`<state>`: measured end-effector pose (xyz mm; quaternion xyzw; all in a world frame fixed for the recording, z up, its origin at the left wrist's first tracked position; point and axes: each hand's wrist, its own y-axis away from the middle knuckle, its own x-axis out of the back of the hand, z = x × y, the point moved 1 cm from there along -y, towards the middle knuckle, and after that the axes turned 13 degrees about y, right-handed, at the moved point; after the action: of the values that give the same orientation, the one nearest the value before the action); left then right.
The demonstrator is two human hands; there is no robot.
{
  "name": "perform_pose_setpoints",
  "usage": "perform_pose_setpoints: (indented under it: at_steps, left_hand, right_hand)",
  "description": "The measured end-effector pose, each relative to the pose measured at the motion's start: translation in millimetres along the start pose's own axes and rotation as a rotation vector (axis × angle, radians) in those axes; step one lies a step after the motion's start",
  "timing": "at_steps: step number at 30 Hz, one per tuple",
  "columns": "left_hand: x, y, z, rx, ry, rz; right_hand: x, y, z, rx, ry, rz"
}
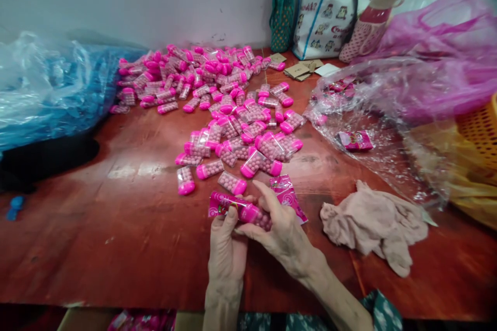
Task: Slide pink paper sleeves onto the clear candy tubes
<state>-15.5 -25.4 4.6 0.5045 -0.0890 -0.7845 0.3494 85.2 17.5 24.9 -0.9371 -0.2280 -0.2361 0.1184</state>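
My left hand (pixel 228 240) pinches a printed magenta wrapper sleeve (pixel 218 204) with the thumb on top. My right hand (pixel 281 230) grips a small clear candy container (pixel 264 219) full of pink balls. Its pink-capped end sits in the sleeve's right opening, and the clear end sticks out toward my right fingers. Just beyond my right hand lies a flat magenta wrapper (pixel 286 195) on the table. A loose candy container (pixel 232 183) rests right in front of my hands, at the near edge of a big spread of similar pink-capped ones (pixel 217 75).
On the red table (pixel 116 248), a blue plastic bag (pixel 58 98) lies left and a crumpled cloth (pixel 373 222) right. Clear plastic film (pixel 388 160) holds several wrappers. Behind stand a white tote bag (pixel 322 20) and bottles in holders. A box with wrappers (pixel 142 320) sits below the edge.
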Motion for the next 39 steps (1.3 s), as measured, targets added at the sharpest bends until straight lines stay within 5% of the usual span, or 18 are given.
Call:
perform_pose_setpoints:
  at_steps: [7,18,26,30,34,39]
  left_hand:
    - [3.8,-0.5,-3.6,-0.025,0.025,0.069]
    - [0.6,-5.7,3.2,0.029,-0.107,-0.065]
    - [6.6,-4.5,9.3,-0.052,-0.200,-0.136]
    - [2.2,-3.4,3.8,-0.063,-0.200,-0.111]
    - [-3.7,-5.2,1.7,-0.065,-0.195,-0.068]
    - [-0.9,-15.2,7.1,-0.203,-0.079,-0.010]
  right_hand:
    - [-9.5,0.6,7.3,-0.103,-0.239,0.012]
    - [-3.4,-0.3,6.6,0.179,0.150,0.025]
    - [3.4,-1.9,5.9,0.027,-0.283,-0.243]
    - [-9.0,-0.6,9.8,-0.131,-0.493,-0.075]
    - [-15.8,0.8,10.9,-0.142,-0.356,0.084]
    - [-10.9,1.8,9.1,-0.204,-0.198,-0.034]
